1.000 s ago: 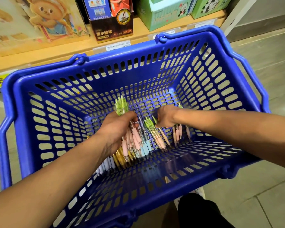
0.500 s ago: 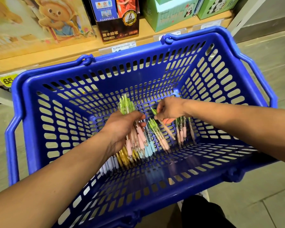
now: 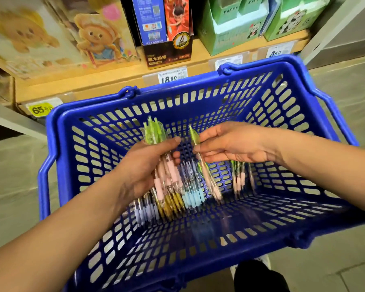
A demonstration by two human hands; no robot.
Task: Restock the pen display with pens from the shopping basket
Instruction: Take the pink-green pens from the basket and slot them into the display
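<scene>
One blue basket point(image 3: 53, 144), one left hand point(image 3: 143, 165), one right hand point(image 3: 230, 146), one pen bunch point(image 3: 154, 131), one single pen point(image 3: 193, 135)

Glossy blue plastic basket point(image 3: 59, 165); smooth plastic pens point(image 3: 190, 199); matt wooden shelf point(image 3: 114, 81).

warm indoor light, motion-blurred, wide-angle edge distortion

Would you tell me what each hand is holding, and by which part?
The left hand grips a bundle of pens around their middles, green caps above. The right hand pinches a single pen just below its green cap.
</scene>
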